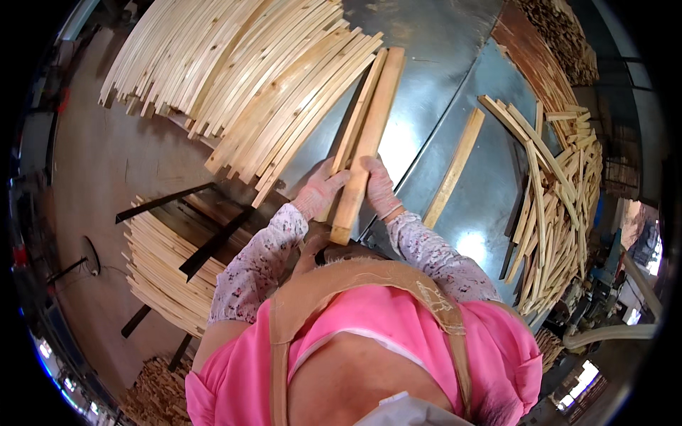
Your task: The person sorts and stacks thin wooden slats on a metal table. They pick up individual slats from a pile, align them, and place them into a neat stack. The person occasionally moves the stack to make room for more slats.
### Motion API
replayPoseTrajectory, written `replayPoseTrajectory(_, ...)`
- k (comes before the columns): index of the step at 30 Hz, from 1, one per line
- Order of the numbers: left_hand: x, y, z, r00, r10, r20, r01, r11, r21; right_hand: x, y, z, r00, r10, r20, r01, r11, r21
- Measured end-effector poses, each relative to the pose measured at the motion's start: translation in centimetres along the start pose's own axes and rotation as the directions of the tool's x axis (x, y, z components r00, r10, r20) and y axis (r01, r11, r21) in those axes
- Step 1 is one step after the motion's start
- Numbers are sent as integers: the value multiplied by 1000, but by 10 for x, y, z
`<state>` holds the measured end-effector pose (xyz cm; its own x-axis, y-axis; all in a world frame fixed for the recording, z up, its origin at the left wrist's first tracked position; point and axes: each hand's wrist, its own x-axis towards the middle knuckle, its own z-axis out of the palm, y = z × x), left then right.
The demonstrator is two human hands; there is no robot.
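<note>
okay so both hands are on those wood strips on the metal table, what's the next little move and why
Probably slide the strips forward along the table. The left hand and right hand grip their near ends, which overhang the table edge, while the far ends already lie flat on it.

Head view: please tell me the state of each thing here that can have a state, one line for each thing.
Left hand: gloved, gripping the wooden slats from the left.
Right hand: gloved, gripping the same slats from the right.
Wooden slats: held together, lying lengthwise on the metal table.
Metal table: shiny, partly covered.
Single slat: lying loose, apart from the hands.
Big slat pile: stacked side by side.
Right slat heap: jumbled, unsorted.
</note>
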<state>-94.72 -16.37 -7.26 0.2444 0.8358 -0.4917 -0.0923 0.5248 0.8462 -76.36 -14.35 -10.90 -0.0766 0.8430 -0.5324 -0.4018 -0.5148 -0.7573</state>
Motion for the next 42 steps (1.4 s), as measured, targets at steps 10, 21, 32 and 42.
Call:
replayPoseTrajectory(10, -52, 75, -119, 934, 300, -193, 159, 135, 978, -13, -56, 100, 940, 332, 76, -28, 297, -954)
replayPoseTrajectory(21, 5, 76, -191, 904, 349, -246, 293, -88, 952, -48, -99, -106, 596, -800, 72, -70, -141, -988)
replayPoseTrajectory(32, -7, 124, 110, 959, -281, 35, 134, 559, 818, -45, -84, 15, 787, -432, -441, 84, 782, -617)
replayPoseTrajectory(42, 44, 118, -212, 904, 399, 157, 48, -459, 887, -80, -79, -32, 947, -291, -137, 145, 765, -628)
